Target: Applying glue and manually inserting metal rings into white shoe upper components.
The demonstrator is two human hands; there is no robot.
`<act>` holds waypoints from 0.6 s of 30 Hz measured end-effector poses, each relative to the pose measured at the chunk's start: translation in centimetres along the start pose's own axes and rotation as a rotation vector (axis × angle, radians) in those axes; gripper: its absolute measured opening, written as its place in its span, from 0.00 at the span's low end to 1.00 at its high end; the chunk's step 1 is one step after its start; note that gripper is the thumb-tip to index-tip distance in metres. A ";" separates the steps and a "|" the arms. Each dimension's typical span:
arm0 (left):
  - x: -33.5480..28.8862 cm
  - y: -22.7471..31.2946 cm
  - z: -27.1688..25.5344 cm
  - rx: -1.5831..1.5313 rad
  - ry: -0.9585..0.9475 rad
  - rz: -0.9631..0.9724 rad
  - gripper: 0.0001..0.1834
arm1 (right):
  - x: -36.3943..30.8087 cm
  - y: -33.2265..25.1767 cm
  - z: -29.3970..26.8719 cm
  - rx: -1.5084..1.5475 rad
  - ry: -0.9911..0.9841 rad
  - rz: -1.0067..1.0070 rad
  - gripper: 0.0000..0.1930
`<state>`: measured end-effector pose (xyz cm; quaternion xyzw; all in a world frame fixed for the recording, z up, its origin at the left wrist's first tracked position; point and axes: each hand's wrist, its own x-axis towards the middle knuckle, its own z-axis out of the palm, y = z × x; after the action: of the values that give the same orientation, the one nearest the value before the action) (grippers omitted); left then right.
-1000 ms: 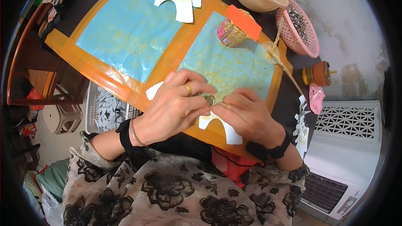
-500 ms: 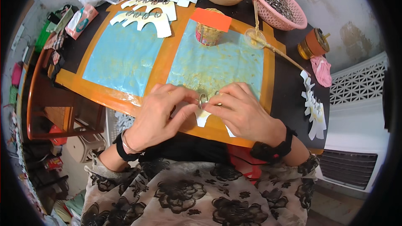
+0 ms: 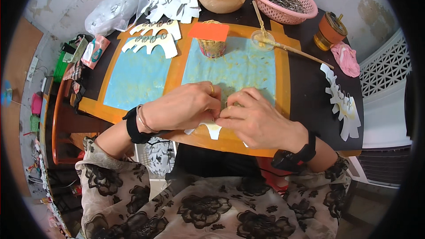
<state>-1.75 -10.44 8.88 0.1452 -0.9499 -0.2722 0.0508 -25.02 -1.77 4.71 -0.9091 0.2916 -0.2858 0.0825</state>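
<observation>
At the near edge of the right-hand blue sheet (image 3: 248, 64), my two hands meet over a white cut-out card (image 3: 214, 131) with a yellowish smear. My left hand (image 3: 181, 104) is closed, its fingertips bent down; what they pinch is hidden behind the knuckles. Close beside it, my right hand (image 3: 261, 121) is closed too, with a bit of a metal ring (image 3: 226, 104) glinting at its fingers. Much of the card lies under both hands. More white cards with metal rings (image 3: 152, 43) lie at the far left blue sheet.
Beyond the sheet stand a paste-smeared tub (image 3: 212, 49) topped by an orange card (image 3: 209, 32), a paste dish (image 3: 262, 42) and a stick (image 3: 303, 55). A beige bowl (image 3: 220, 1) and a pink basket (image 3: 305, 14) hold metal pieces. Notched white cards (image 3: 347, 119) lie right.
The metal ring that showed between my fingertips is now hidden. My left hand has turned, its fingers curling down toward the card. The whole view has shifted a little.
</observation>
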 end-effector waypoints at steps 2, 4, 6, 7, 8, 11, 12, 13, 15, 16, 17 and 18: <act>0.4 -0.1 0.3 -0.055 -0.045 -0.039 0.04 | 0.0 -0.3 0.0 0.005 0.014 -0.003 0.16; 0.2 0.1 0.7 -0.032 -0.007 -0.046 0.05 | -0.1 -0.4 -0.2 0.008 0.027 -0.002 0.14; -0.1 0.6 1.2 -0.012 0.033 -0.056 0.07 | -0.1 -0.4 -0.2 0.013 0.025 -0.005 0.10; -0.3 0.8 1.4 0.077 0.064 -0.035 0.09 | -0.1 -0.5 -0.2 0.014 0.030 -0.003 0.10; -0.6 1.0 1.6 0.166 0.095 -0.014 0.11 | -0.1 -0.6 -0.3 0.036 0.034 0.051 0.09; -1.8 1.9 2.6 0.346 0.177 0.064 0.14 | 0.1 -0.5 -0.4 0.047 0.022 0.089 0.08; -2.2 2.2 2.8 0.433 0.221 0.103 0.16 | 0.1 -0.5 -0.4 0.034 0.003 0.069 0.08; -2.5 2.3 3.0 0.492 0.228 0.116 0.18 | 0.0 -0.6 -0.4 0.037 0.002 0.073 0.08; -2.9 2.5 3.1 0.500 0.227 0.098 0.18 | -0.1 -0.6 -0.5 -0.033 -0.017 0.034 0.09; -3.1 2.6 3.1 0.513 0.228 0.081 0.18 | -0.1 -0.8 -0.4 -0.029 -0.017 0.032 0.09; -3.2 2.8 3.3 0.513 0.226 0.078 0.18 | -0.1 -0.9 -0.4 -0.045 -0.031 0.023 0.10; -3.3 2.8 3.6 0.465 0.238 0.044 0.18 | -0.1 -1.0 -0.3 -0.061 -0.044 0.014 0.11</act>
<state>0.08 -5.39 7.24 0.1635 -0.9771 -0.0266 0.1333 -24.75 -0.89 5.22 -0.9152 0.3048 -0.2559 0.0631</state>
